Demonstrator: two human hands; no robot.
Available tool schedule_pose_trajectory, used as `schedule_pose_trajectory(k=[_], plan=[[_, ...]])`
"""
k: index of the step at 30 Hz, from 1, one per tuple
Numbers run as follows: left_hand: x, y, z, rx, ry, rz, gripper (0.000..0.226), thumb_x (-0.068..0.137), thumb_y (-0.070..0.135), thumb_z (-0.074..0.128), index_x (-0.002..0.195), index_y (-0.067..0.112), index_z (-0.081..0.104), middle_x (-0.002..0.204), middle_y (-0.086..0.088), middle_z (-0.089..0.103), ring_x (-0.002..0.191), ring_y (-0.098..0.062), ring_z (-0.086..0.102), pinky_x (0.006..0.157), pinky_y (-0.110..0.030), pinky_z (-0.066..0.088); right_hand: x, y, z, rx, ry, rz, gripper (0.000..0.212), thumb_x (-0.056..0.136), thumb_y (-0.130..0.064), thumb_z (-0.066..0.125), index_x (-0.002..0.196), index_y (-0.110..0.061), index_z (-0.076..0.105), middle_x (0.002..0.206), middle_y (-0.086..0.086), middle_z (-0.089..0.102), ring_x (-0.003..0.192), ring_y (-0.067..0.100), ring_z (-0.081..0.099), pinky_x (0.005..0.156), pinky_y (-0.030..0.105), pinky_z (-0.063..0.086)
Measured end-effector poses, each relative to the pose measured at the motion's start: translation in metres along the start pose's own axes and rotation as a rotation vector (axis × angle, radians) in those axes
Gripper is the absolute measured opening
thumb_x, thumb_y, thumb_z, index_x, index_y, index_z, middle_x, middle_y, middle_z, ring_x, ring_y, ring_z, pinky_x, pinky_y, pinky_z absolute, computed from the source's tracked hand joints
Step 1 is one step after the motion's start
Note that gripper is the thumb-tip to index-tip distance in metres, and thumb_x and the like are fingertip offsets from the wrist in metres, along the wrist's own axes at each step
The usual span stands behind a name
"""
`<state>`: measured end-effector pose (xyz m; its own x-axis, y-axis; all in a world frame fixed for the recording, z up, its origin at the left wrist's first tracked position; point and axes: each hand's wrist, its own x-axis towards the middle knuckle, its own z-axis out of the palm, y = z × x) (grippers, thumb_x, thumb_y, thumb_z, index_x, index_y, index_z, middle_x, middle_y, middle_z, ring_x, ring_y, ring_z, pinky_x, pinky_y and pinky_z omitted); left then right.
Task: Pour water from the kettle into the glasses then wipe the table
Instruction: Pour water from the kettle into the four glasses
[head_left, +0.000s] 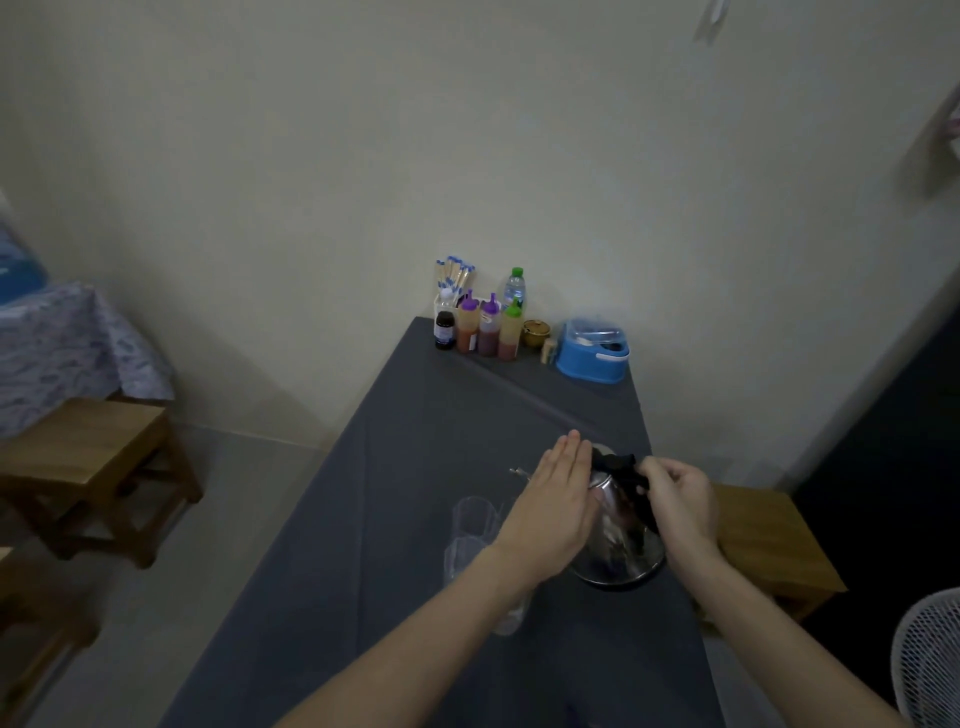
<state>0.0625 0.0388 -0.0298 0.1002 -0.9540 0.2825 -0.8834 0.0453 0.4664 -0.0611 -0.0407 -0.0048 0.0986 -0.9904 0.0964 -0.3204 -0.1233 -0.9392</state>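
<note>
A: Item one, left side — glasses?

B: Two clear glasses (470, 525), upright on the grey table (415, 519), one nearer the wall, one nearer the person and partly behind the left forearm. Whether they hold water cannot be told.

A: Item two, left hand?

B: Left hand (553, 506), open and flat, fingers together, palm laid against the left flank of the kettle. Gripping nothing.

A: Item three, the kettle?

B: Steel kettle (618, 540), standing on the table just right of the glasses, between both hands. Black handle on top runs toward the right hand; a thin spout tip seems to show on its left side, toward the glasses.

A: Item four, right hand?

B: Right hand (675, 499), fingers curled closed on the black handle. Judgement: the pour goes leftward, a short tilt, and the right hand carries it.
</note>
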Motion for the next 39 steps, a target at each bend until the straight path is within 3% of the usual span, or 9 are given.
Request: schedule_pose_trajectory(k=[3,6,10,17,31,39], plan=[[-0.008,-0.007,0.000,-0.064,0.071,-0.054,0.066,0.100,0.043,0.011,0.150,0.000,0.009,0.160,-0.016,0.005,0.149,-0.024,0.002,0.118,-0.028,-0.007,-0.003,-0.011,0.010,-0.126,-0.042,-0.079,0.030,0.086,-0.019,0.060,0.057,-0.014,0.066,0.055,0.002,0.062,0.057,0.018,0.057,0.053,0.028,0.038],[-0.017,-0.009,0.001,-0.221,0.089,-0.143,0.073,0.092,0.047,0.009,0.151,0.004,0.008,0.161,-0.010,0.002,0.149,-0.017,-0.001,0.117,-0.022,-0.006,0.001,-0.015,0.018,-0.250,-0.065,-0.100,0.032,0.082,-0.029,0.060,0.056,-0.012,0.067,0.055,0.001,0.066,0.059,0.019,0.061,0.057,0.032,0.046],[-0.023,-0.011,0.006,-0.379,0.130,-0.237,0.063,0.100,0.039,0.026,0.151,0.007,0.006,0.162,-0.006,0.001,0.148,-0.013,-0.003,0.118,-0.021,0.000,0.004,-0.022,0.028,-0.368,-0.098,-0.118,0.032,0.078,-0.036,0.057,0.057,-0.014,0.068,0.054,0.000,0.065,0.060,0.019,0.062,0.063,0.037,0.050],[-0.031,-0.015,0.010,-0.461,0.133,-0.295,0.062,0.103,0.034,0.026,0.152,0.009,-0.004,0.161,-0.003,-0.008,0.143,-0.004,-0.011,0.120,-0.025,-0.001,0.006,-0.033,0.038,-0.473,-0.204,-0.215,0.036,0.078,-0.034,0.058,0.044,-0.021,0.060,0.047,-0.001,0.059,0.055,0.018,0.061,0.058,0.038,0.052],[-0.032,-0.021,0.018,-0.609,0.243,-0.365,0.064,0.102,0.031,0.031,0.151,0.018,-0.009,0.159,0.009,-0.014,0.146,-0.003,-0.012,0.119,-0.022,-0.001,0.009,-0.049,0.050,-0.665,-0.267,-0.485,0.030,0.079,-0.037,0.056,0.054,-0.021,0.065,0.049,-0.003,0.061,0.053,0.010,0.058,0.056,0.036,0.051],[-0.035,-0.023,0.017,-0.661,0.286,-0.398,0.065,0.102,0.029,0.032,0.151,0.017,-0.009,0.160,0.007,-0.014,0.146,-0.004,-0.012,0.119,-0.022,-0.001,0.011,-0.059,0.061,-0.727,-0.290,-0.606,0.032,0.079,-0.034,0.058,0.054,-0.017,0.067,0.049,0.000,0.061,0.052,0.013,0.057,0.055,0.033,0.049]])
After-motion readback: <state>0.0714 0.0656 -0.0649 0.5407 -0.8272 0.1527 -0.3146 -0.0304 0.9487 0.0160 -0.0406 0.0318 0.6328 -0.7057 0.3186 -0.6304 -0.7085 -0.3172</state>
